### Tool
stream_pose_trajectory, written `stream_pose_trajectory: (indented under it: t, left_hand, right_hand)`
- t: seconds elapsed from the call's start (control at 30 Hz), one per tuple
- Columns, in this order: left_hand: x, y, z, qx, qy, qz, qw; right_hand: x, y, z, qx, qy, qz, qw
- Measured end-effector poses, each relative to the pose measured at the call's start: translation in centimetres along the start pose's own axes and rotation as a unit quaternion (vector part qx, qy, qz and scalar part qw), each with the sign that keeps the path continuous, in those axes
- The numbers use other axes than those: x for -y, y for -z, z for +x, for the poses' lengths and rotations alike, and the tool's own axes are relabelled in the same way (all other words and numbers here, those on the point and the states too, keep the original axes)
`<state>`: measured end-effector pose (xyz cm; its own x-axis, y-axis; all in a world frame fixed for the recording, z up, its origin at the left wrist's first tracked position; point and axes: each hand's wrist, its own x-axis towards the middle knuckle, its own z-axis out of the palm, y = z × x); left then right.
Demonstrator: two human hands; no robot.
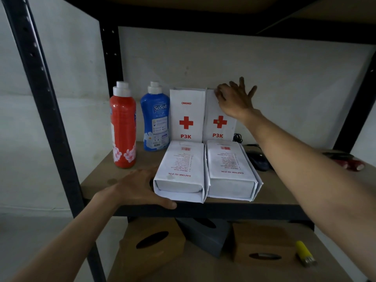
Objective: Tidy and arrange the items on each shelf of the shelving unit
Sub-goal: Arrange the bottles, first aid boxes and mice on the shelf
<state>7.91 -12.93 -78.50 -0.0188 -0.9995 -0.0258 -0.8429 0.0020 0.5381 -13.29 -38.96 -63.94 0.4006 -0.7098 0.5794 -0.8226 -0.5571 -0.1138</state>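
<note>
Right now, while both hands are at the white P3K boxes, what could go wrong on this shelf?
The right hand touches the top of the right upright P3K box; a hard push may tip it against the left upright P3K box and the blue SoSoft bottle beside it. The left lying P3K box sits at the front edge of the shelf, next to the left hand; a small pull might slide it off.

Dim, soft shadows, wide-angle edge distortion, slight blur.

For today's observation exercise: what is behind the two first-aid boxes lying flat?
Left upright box and right upright box; the right hand touches the latter's top. Anything behind them is hidden.
</note>
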Motion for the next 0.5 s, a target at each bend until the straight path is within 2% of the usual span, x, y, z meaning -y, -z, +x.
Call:
stream_pose_trajectory:
  t: [0.17,0.23,0.27,0.33,0.4,0.43,0.5]
  left_hand:
    - [0.0,0.0,0.0,-0.004,-0.007,0.002,1.000]
    - [0.2,-0.1,0.1,-0.006,-0.002,0.003,1.000]
    - [0.3,-0.2,0.1,-0.006,-0.002,0.003,1.000]
    - [0.1,-0.3,0.1,-0.009,-0.006,0.004,1.000]
    - [0.0,-0.3,0.0,-0.014,-0.008,0.005,1.000]
    - [-0.1,-0.4,0.0,-0.015,-0.008,0.006,1.000]
    - [-0.2,-0.4,-0.1,-0.016,-0.005,0.007,1.000]
  right_hand:
    - [1.7,0.7,-3.3,-0.114,0.081,0.075,0.987]
    - [2.4,1.3,-6.1,-0.118,0.121,0.140,0.976]
    - [2.7,1.8,-7.7,-0.075,0.131,0.173,0.973]
    - [2.9,3.1,-11.0,0.086,0.147,0.209,0.963]
    - [2.8,4.4,-13.7,0.245,0.167,0.184,0.937]
    - [2.7,4.8,-14.8,0.296,0.179,0.162,0.924]
    - [2.5,5.1,-16.3,0.342,0.193,0.125,0.911]
